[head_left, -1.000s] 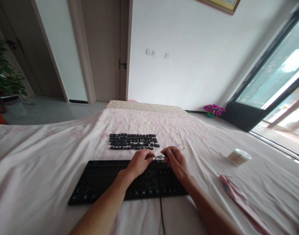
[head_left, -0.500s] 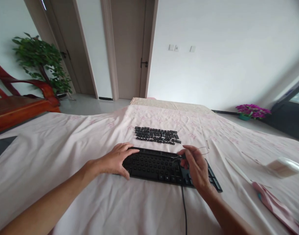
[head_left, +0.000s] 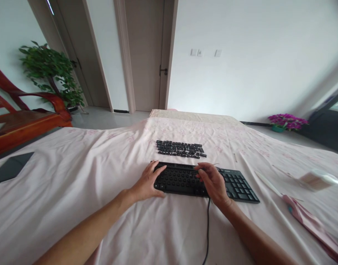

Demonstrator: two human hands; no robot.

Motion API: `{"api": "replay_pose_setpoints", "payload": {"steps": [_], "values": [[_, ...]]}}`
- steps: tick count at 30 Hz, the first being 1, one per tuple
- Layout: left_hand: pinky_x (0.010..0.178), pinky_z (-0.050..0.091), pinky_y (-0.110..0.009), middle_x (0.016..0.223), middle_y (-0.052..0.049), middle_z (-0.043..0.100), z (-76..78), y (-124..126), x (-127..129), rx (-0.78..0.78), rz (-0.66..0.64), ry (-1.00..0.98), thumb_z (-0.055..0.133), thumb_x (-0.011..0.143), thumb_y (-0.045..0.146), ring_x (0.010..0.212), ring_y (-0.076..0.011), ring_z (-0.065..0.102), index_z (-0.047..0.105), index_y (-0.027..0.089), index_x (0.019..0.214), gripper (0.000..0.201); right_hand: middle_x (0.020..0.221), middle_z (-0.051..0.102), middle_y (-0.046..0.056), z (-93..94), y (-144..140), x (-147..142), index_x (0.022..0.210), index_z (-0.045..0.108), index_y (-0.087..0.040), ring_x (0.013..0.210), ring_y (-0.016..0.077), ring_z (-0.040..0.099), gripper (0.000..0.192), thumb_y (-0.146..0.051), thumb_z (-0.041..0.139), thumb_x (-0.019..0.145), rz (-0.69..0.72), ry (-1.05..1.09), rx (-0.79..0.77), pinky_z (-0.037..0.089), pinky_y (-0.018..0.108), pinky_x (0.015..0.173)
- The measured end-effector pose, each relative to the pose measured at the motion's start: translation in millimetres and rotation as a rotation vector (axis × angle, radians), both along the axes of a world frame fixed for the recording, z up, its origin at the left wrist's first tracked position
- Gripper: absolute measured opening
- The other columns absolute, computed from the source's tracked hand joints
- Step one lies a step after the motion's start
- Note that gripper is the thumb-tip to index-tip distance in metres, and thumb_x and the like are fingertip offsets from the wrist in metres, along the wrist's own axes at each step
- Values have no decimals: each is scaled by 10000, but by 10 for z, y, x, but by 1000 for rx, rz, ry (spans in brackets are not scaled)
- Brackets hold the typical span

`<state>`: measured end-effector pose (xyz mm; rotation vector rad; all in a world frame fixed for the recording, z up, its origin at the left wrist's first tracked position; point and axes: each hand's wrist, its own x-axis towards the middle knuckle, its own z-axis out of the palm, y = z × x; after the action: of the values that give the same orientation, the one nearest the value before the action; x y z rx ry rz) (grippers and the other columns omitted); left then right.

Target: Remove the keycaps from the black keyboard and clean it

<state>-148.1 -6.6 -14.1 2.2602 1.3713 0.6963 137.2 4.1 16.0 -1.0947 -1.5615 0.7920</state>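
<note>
A black keyboard (head_left: 177,180) lies on the cloth in front of me. Most of its left part shows bare key stems, while the number pad side still carries keycaps. My left hand (head_left: 150,181) spans the left end, fingers on the far edge and thumb at the near edge, gripping it. Over the right half of the letter area, my right hand (head_left: 211,180) pinches a thin wire keycap puller, mostly hidden by the fingers. A bit of its wire (head_left: 216,164) shows behind the hand. Beyond the keyboard, loose black keycaps (head_left: 180,149) lie in rows.
The pink patterned cloth (head_left: 124,224) is wrinkled. A black cable (head_left: 208,228) runs toward me. On the right are a clear container of cotton swabs (head_left: 318,180), a pink cloth item (head_left: 304,213) and loose thin sticks. A dark flat tablet-like object (head_left: 14,167) lies left.
The view has shifted slightly, so the keyboard sits further right in it. My right hand has moved left along the keyboard, uncovering the number pad. The left hand keeps its hold.
</note>
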Motion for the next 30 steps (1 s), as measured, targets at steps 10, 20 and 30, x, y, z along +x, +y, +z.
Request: {"api": "replay_pose_setpoints", "payload": {"steps": [10,20,30], "values": [[1084,340,-435,1295,-98,549,49,-197,-287,-1,11,-327,770,690,403,1237,-281,475,620,227,1184,546,879,666,41,155,-284,-974,1017,558,-198,680,131,622,230,-403,521,918,299,111,-64,497,245,613],[994,413,-372,1185,-68,595,22,-310,-340,63,2,-294,775,684,315,1120,-245,528,614,227,1152,503,763,612,1,66,-365,-1290,969,590,-198,686,130,597,174,-345,503,932,304,-128,69,464,243,657],[939,428,-361,1041,-30,651,34,-301,-302,20,79,-251,703,742,300,1035,-239,550,699,230,958,227,879,629,21,104,-257,-1460,964,530,-211,770,149,621,103,-240,431,960,374,-353,220,458,248,717]]}}
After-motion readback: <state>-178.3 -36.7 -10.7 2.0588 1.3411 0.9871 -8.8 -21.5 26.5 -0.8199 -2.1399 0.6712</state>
